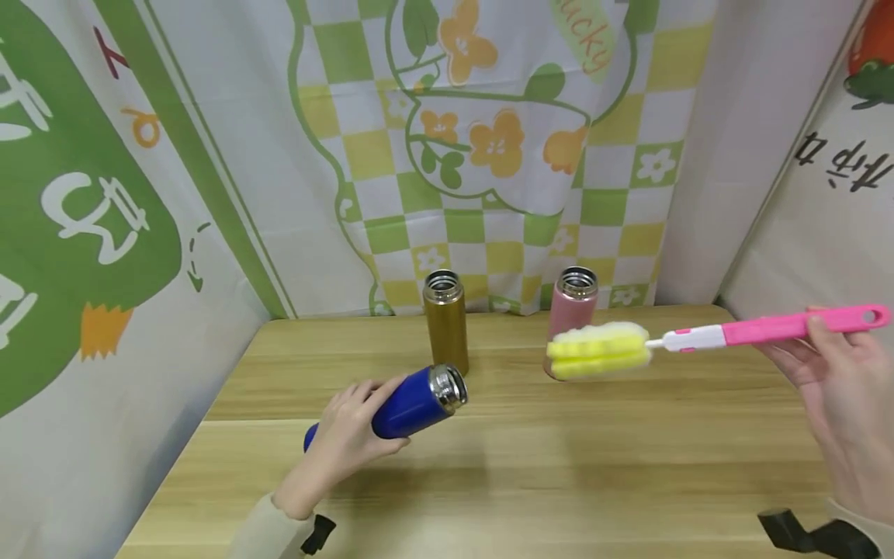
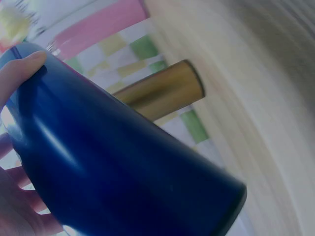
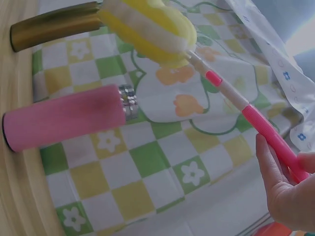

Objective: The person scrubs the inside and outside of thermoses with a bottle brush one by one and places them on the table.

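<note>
A blue thermos bottle (image 1: 412, 405), lidless, is gripped in my left hand (image 1: 356, 427); it tilts with its steel mouth up and to the right over the table. My right hand (image 1: 845, 373) holds a bottle brush (image 1: 761, 330) by its pink handle. The brush's yellow and white sponge head (image 1: 601, 351) points left, apart from the blue bottle and overlapping the pink thermos bottle (image 3: 69, 117) in the head view. Between the hands, toward the back, a gold thermos bottle (image 1: 448, 330) stands upright with its mouth uncovered.
The wooden table (image 1: 531, 497) ends at the back against a green and yellow checkered cloth (image 1: 489, 256). Printed white and green panels (image 1: 84, 194) enclose the left side, and another printed panel (image 1: 824, 233) rises on the right.
</note>
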Demonstrator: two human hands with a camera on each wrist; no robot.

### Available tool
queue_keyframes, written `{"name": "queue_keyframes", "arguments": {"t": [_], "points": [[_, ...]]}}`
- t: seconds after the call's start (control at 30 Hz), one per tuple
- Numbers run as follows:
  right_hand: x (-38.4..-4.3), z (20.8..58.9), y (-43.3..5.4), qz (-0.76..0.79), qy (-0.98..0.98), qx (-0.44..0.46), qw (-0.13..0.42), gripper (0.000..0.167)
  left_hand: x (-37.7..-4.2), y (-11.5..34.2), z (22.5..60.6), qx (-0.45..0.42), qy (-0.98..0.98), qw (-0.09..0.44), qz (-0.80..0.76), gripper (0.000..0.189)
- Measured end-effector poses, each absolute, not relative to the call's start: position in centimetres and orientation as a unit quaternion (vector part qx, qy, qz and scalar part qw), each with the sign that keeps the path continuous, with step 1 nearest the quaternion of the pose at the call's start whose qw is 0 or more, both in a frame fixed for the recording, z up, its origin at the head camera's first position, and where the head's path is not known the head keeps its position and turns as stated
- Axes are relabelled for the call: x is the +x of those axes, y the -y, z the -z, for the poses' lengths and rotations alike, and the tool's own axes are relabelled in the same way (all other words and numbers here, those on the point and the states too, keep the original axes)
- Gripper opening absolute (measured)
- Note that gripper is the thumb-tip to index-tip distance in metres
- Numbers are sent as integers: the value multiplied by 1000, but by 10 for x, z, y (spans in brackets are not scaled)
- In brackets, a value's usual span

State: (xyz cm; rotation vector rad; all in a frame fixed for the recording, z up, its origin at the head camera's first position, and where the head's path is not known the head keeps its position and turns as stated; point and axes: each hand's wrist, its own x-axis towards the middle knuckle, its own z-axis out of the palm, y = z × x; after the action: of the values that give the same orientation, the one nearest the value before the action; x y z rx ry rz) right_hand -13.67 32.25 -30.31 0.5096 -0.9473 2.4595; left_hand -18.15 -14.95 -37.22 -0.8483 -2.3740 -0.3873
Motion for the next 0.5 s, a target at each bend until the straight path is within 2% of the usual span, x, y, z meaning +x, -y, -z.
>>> {"name": "queue_keyframes", "arguments": {"t": [0.17, 0.5], "points": [[-137, 309, -324, -902, 341, 179, 196, 18, -184, 152, 366, -335, 876, 311, 157, 84], [-142, 318, -306, -920, 324, 157, 154, 18, -181, 145, 368, -344, 874, 302, 162, 83]]}}
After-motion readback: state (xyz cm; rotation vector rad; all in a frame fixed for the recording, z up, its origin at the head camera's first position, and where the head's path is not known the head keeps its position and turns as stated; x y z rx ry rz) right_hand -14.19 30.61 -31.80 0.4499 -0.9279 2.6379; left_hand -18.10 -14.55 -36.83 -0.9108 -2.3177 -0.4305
